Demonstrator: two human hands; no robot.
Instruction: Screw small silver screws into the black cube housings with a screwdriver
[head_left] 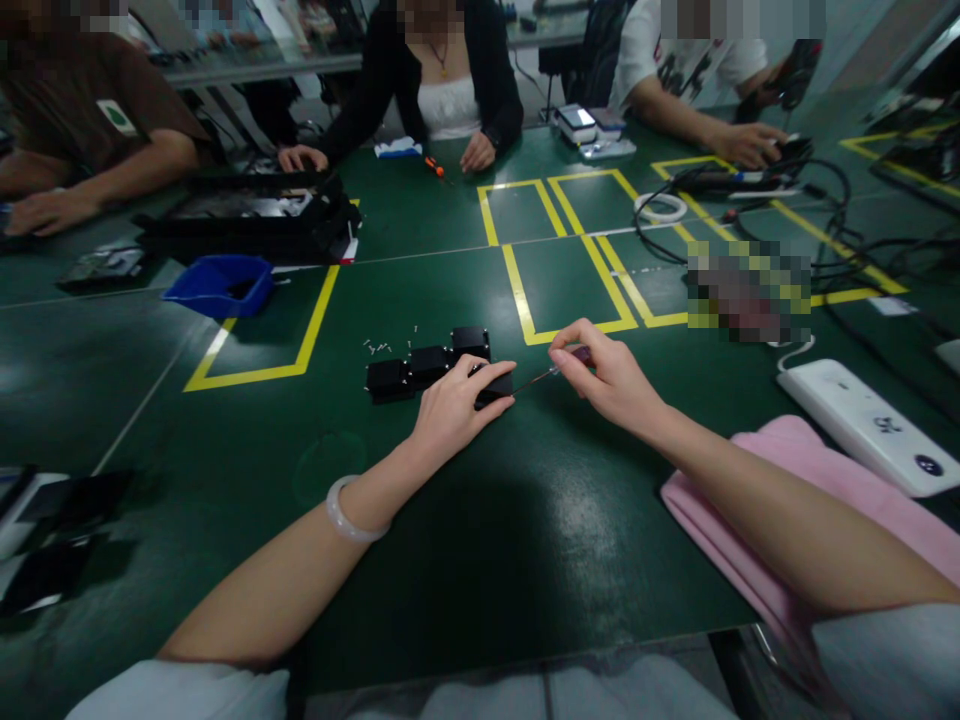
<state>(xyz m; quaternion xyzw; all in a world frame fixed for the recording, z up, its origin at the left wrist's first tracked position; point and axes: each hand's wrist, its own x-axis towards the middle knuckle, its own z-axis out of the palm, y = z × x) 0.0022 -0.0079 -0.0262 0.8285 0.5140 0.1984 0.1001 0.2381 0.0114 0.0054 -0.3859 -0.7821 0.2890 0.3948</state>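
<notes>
My left hand [457, 400] is closed on a small black box-shaped part [495, 384], thumb and fingers at its sides on the green table. In my right hand [600, 370] is a screwdriver [536, 379], its handle pinched in the fingers and its thin shaft pointing left. The tip meets the right side of the held part, though the exact contact is too small to make out. Beyond my left hand stand three similar black parts, one at the left [387, 379], one in the middle [429, 362] and one at the right [469, 342]. Several small screws [379, 348] lie behind them.
A blue tray [221, 284] sits at the left, near a black equipment case [247, 215]. At the right are a white power strip [874, 425], a pink cloth [787, 480] and tangled black cables [832, 270]. Three people sit across the table [420, 560]; an orange screwdriver [435, 167] lies there.
</notes>
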